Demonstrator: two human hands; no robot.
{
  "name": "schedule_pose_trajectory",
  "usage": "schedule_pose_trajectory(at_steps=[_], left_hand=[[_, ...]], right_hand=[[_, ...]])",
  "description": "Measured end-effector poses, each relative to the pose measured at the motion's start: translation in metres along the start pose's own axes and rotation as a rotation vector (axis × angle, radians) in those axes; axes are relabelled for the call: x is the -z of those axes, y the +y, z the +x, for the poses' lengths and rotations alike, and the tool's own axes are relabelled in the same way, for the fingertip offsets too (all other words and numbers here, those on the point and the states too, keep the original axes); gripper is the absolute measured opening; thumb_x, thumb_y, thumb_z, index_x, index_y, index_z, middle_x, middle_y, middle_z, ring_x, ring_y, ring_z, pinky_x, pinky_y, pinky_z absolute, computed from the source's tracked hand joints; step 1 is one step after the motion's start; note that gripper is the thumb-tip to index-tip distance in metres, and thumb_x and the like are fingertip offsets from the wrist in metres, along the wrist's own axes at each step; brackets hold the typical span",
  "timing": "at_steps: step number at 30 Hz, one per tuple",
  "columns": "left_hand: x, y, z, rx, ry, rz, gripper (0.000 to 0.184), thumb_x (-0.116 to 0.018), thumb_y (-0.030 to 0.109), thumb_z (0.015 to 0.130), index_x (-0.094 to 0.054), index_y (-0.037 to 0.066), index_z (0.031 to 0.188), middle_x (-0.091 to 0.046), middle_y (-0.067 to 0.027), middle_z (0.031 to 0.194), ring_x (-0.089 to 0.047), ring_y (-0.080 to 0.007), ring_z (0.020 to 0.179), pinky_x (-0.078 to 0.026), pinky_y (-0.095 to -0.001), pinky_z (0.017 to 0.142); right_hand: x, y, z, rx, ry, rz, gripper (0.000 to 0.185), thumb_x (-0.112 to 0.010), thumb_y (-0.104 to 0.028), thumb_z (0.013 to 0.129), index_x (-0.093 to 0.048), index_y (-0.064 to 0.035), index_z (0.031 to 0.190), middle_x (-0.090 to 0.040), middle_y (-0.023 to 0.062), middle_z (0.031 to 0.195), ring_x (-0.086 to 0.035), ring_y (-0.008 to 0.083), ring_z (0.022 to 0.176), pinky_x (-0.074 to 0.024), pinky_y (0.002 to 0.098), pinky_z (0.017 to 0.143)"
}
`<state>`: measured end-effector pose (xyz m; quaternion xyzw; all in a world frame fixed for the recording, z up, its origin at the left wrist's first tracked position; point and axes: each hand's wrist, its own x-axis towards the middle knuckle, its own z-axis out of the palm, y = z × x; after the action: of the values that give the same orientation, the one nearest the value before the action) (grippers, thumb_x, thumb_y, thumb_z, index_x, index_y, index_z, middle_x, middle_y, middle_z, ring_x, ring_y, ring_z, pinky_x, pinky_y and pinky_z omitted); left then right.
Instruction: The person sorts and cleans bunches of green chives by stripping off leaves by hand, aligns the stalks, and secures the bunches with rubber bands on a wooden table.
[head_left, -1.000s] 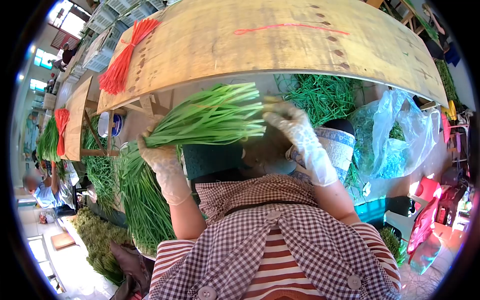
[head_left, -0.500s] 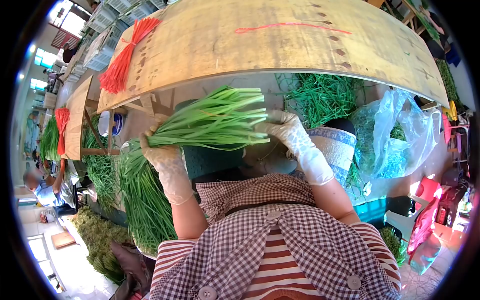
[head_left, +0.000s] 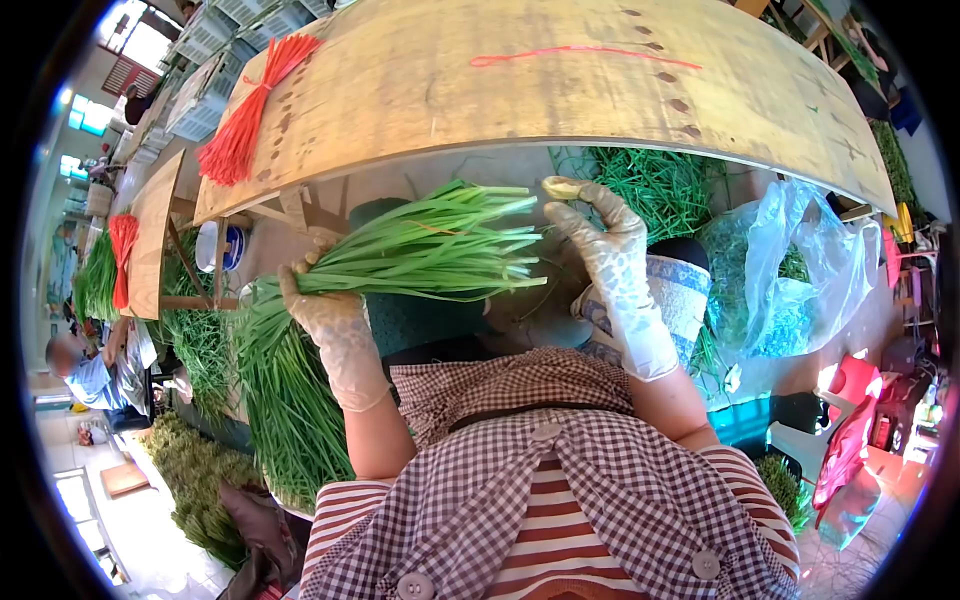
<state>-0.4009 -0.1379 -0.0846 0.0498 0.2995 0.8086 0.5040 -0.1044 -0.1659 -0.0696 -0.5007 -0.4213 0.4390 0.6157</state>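
Observation:
My gloved left hand is wrapped round a bunch of long green leaves, whose pale cut ends point right. Just right of those ends, my gloved right hand is raised with thumb and fingers apart, touching nothing. More long green leaves hang over a support below my left hand. A single red tie lies on the wooden table, and a bundle of red ties rests at its left end.
Loose green leaves lie on the floor under the table edge. A clear plastic bag stands right of my right knee. Another wooden table is at the left, where a person in light blue sits. White crates are stacked behind.
My right hand has drawn back from the cut ends, and its fingers have spread. The bunch has tipped slightly downward at its right end, still in my left hand.

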Motion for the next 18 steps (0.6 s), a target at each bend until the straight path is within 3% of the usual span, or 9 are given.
schedule_pose_trajectory(at_steps=[2, 3, 6, 7, 10, 11, 14, 18], left_hand=[[0.0, -0.003, 0.0, -0.028, -0.01, 0.031, 0.031, -0.048, 0.031, 0.095, -0.05, 0.012, 0.071, -0.057, -0.0039, 0.071, -0.058, -0.0243, 0.08, -0.05, -0.0455, 0.082], [0.003, -0.003, 0.002, -0.021, -0.034, 0.014, 0.031, -0.048, 0.031, 0.095, -0.05, 0.012, 0.071, -0.056, -0.0032, 0.07, -0.058, -0.0232, 0.078, -0.051, -0.0449, 0.081], [0.007, -0.002, 0.005, -0.011, -0.061, -0.015, 0.031, -0.049, 0.03, 0.095, -0.05, 0.012, 0.07, -0.055, -0.0013, 0.068, -0.058, -0.0203, 0.074, -0.051, -0.0431, 0.079], [0.004, -0.003, 0.003, -0.015, -0.044, -0.013, 0.031, -0.05, 0.03, 0.095, -0.05, 0.012, 0.07, -0.054, -0.0008, 0.067, -0.057, -0.0196, 0.073, -0.051, -0.0424, 0.078], [-0.007, -0.004, -0.004, -0.011, -0.042, -0.012, 0.03, -0.051, 0.029, 0.095, -0.051, 0.012, 0.07, -0.053, -0.0001, 0.066, -0.057, -0.0187, 0.072, -0.051, -0.0408, 0.076], [-0.007, -0.003, -0.006, -0.008, -0.046, -0.009, 0.03, -0.051, 0.029, 0.095, -0.051, 0.012, 0.071, -0.053, -0.0001, 0.066, -0.057, -0.0185, 0.072, -0.05, -0.0403, 0.076], [-0.001, -0.001, -0.001, -0.019, -0.127, 0.004, 0.029, -0.052, 0.03, 0.094, -0.051, 0.012, 0.071, -0.053, -0.0001, 0.066, -0.057, -0.0186, 0.073, -0.051, -0.0402, 0.077], [0.004, 0.008, 0.01, -0.005, -0.082, 0.001, 0.03, -0.053, 0.032, 0.093, -0.05, 0.012, 0.072, -0.055, -0.0021, 0.069, -0.058, -0.0217, 0.077, -0.05, -0.0424, 0.082]], right_hand=[[-0.006, 0.006, 0.003, 0.206, -0.001, -0.213, 0.025, -0.078, -0.01, 0.077, -0.072, -0.0055, 0.101, -0.07, 0.0093, 0.102, -0.064, 0.0174, 0.098, -0.0499, 0.0305, 0.088], [-0.005, 0.002, 0.006, 0.417, -0.027, -0.425, 0.027, -0.078, -0.016, 0.074, -0.073, -0.0101, 0.1, -0.07, 0.0117, 0.101, -0.063, 0.0258, 0.101, -0.048, 0.0375, 0.092], [-0.004, -0.004, 0.011, 0.654, -0.332, -0.844, 0.028, -0.077, -0.021, 0.074, -0.074, -0.0123, 0.1, -0.069, 0.013, 0.101, -0.061, 0.0307, 0.101, -0.0463, 0.0408, 0.093], [-0.005, 0.004, 0.012, 0.587, -0.42, -0.815, 0.027, -0.077, -0.022, 0.074, -0.074, -0.0122, 0.099, -0.069, 0.0135, 0.102, -0.06, 0.0327, 0.101, -0.0451, 0.0411, 0.093], [-0.006, 0.018, 0.003, 0.269, -0.456, -0.509, 0.023, -0.075, -0.02, 0.077, -0.073, -0.0085, 0.097, -0.069, 0.0116, 0.101, -0.062, 0.0274, 0.101, -0.0462, 0.038, 0.091], [-0.008, 0.02, -0.001, -0.166, -0.472, -0.126, 0.021, -0.072, -0.017, 0.082, -0.07, -0.0048, 0.1, -0.069, 0.0091, 0.1, -0.061, 0.0205, 0.101, -0.0469, 0.0342, 0.09], [-0.003, 0.024, -0.004, -0.281, -0.46, -0.011, 0.022, -0.069, -0.015, 0.086, -0.067, -0.0018, 0.103, -0.068, 0.0066, 0.098, -0.059, 0.0161, 0.099, -0.0464, 0.0305, 0.089], [0.026, 0.028, -0.003, -0.111, -0.369, -0.066, 0.016, -0.067, -0.015, 0.088, -0.068, -0.0047, 0.1, -0.066, 0.0045, 0.091, -0.059, 0.0171, 0.093, -0.0448, 0.029, 0.089]])
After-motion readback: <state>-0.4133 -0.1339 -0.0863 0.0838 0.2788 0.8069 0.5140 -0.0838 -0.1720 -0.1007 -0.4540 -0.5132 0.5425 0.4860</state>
